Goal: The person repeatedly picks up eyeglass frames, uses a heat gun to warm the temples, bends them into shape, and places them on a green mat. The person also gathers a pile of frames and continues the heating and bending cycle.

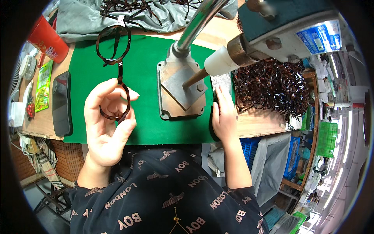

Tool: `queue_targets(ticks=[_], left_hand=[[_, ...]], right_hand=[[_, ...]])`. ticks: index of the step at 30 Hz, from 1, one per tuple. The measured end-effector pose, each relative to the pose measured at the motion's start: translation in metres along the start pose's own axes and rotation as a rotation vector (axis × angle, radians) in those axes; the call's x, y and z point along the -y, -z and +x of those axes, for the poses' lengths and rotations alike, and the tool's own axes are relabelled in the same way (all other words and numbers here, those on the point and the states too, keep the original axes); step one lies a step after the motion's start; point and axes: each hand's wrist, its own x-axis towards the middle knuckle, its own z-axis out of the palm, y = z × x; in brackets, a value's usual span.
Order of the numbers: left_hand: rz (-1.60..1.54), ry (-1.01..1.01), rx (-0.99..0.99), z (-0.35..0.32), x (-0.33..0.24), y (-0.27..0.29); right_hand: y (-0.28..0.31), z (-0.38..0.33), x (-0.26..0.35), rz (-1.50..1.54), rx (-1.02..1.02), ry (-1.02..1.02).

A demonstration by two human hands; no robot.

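Observation:
Upright in my left hand (pixel 104 123) is a tortoiseshell glasses frame (pixel 120 71), its lower rim between my thumb and curled fingers. The other rim stands above the hand, a folded temple arm showing through it. My right hand (pixel 225 115) lies with fingers stretched out, fingertips on a pale grey pad (pixel 222 80) just right of a bench press. Between my hands, the press base (pixel 164 110) carries a dark diamond-shaped plate (pixel 181 95). A brown rod (pixel 194 78) with a white sleeve (pixel 217 61) comes down onto that plate.
A green mat (pixel 83 62) covers the table under the press. Many dark glasses frames (pixel 272 85) are heaped at right; others lie on grey cloth (pixel 78 21) behind. At left are a black phone (pixel 62 104), a green packet (pixel 43 86) and a red cup (pixel 50 41).

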Motion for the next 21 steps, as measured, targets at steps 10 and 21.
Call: queue_targets(ticks=[10,21], left_hand=[[-0.023,0.080,0.015,-0.008,0.001,-0.002],[0.144,0.032,-0.024,0.002,0.006,0.009]], right_hand=[[0.006,-0.010,0.014,-0.054,0.211,0.000],[0.012,-0.036,0.065,0.227,0.316,0.321]])
